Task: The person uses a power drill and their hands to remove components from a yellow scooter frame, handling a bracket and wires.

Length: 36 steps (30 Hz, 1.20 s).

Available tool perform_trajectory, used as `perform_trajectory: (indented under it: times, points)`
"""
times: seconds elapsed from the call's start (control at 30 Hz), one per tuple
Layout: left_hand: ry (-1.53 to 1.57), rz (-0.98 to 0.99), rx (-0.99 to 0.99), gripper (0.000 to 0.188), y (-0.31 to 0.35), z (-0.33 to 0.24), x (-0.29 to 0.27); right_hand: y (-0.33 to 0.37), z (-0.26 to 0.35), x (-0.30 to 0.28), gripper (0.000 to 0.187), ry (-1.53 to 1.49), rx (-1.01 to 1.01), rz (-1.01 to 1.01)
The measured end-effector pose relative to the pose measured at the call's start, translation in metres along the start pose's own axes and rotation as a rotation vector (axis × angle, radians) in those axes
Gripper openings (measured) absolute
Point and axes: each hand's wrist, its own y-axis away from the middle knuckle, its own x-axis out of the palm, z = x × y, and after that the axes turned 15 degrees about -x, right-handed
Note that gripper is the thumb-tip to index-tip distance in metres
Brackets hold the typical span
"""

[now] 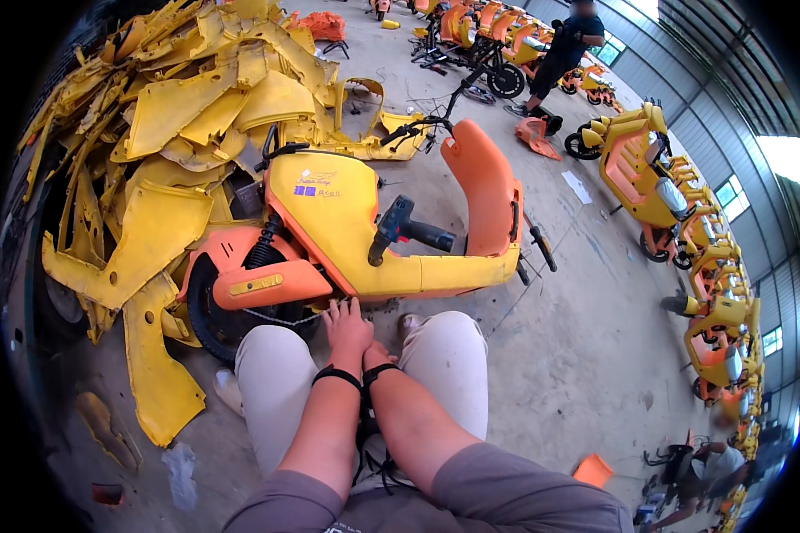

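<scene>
Directly before my knees stands a yellow and orange electric scooter (324,213), its rear wheel (206,306) to the left and its orange front shield (482,173) to the right. My left hand (348,325) reaches the scooter's lower edge, its fingers stretched out and slightly apart against the underside by the orange side cover (271,284). Low beside the left wrist is my right hand (378,355); its fingers are hidden, so I cannot see whether it holds anything. A cordless drill (409,233) lies on the scooter's footwell, touched by neither hand.
A tall heap of yellow body panels (164,115) fills the left side, with one loose panel (160,364) reaching toward my left knee. Parked scooters (707,258) line the right wall. A person (571,58) stands at the back; another person (716,466) is at the lower right.
</scene>
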Motion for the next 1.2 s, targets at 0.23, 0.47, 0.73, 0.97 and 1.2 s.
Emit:
perform_trajectory:
  times: [0.23, 0.47, 0.73, 0.97, 1.2]
  points:
    - [-0.113, -0.035, 0.078, 0.063, -0.013, 0.0, 0.015, -0.002, 0.02, 0.004, 0.046, 0.045, -0.064, 0.026]
    - [-0.145, 0.45, -0.049, 0.047, -0.016, -0.015, -0.008, -0.015, 0.032, 0.004, 0.044, 0.091, -0.091, 0.031]
    - [0.064, 0.631, -0.142, 0.063, -0.029, -0.007, -0.009, -0.022, 0.042, 0.002, 0.043, 0.146, -0.123, 0.029]
    - [0.101, 0.751, -0.033, 0.046, -0.028, -0.008, -0.025, -0.025, 0.035, -0.004, 0.042, 0.21, -0.13, 0.025]
    - [0.287, 0.007, 0.181, 0.028, -0.029, -0.011, -0.024, -0.028, 0.036, -0.014, 0.041, 0.288, -0.169, 0.031]
